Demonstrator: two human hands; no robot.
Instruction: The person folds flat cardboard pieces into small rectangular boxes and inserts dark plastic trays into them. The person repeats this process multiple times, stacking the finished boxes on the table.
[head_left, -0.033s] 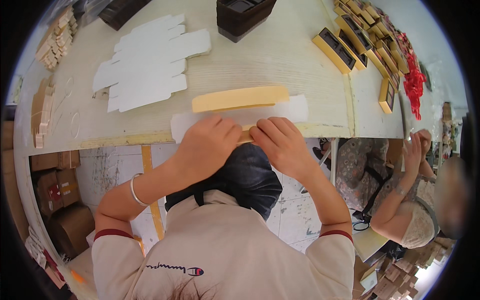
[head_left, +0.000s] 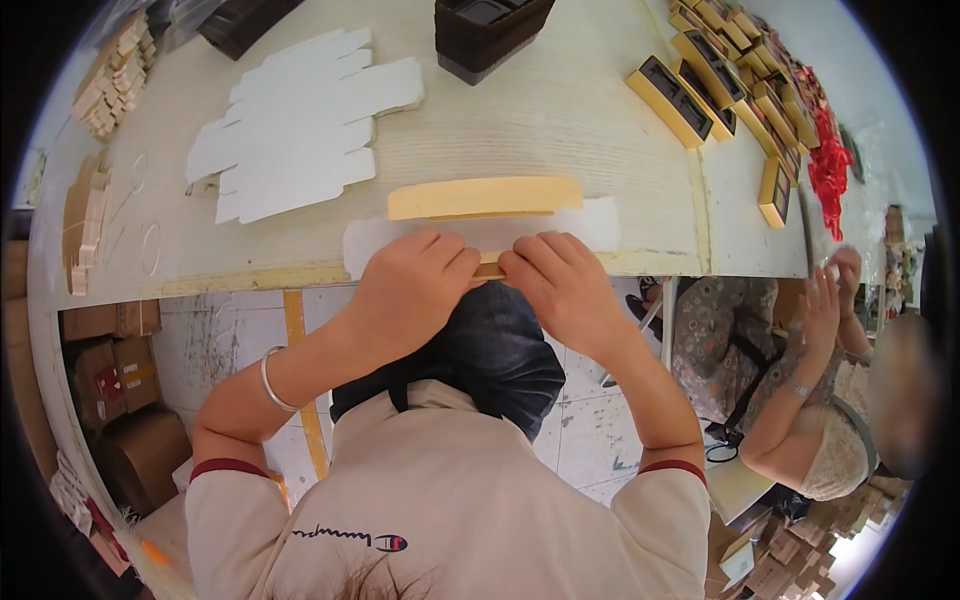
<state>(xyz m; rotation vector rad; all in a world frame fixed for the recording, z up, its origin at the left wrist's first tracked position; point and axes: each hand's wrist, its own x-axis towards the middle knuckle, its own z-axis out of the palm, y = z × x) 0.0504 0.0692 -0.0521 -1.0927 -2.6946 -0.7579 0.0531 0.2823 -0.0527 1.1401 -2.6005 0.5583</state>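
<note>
A long flat yellow box piece (head_left: 485, 197) lies on a white card sheet (head_left: 590, 225) at the near edge of the pale wooden table (head_left: 560, 120). My left hand (head_left: 410, 290) and my right hand (head_left: 565, 285) are side by side on the sheet's near edge. Their fingers are curled down and the fingertips almost meet. Between the fingertips a small bit of yellow card (head_left: 488, 268) shows. A silver bangle (head_left: 268, 380) is on my left wrist. My hands hide the sheet's near edge.
A pile of white die-cut card blanks (head_left: 300, 120) lies at the back left and a dark brown tray stack (head_left: 485, 30) at the back. Yellow boxes with dark inserts (head_left: 670, 100) and red items (head_left: 828, 165) line the right. Another person (head_left: 800, 400) sits at the right. Cardboard boxes (head_left: 110, 380) stand on the floor at the left.
</note>
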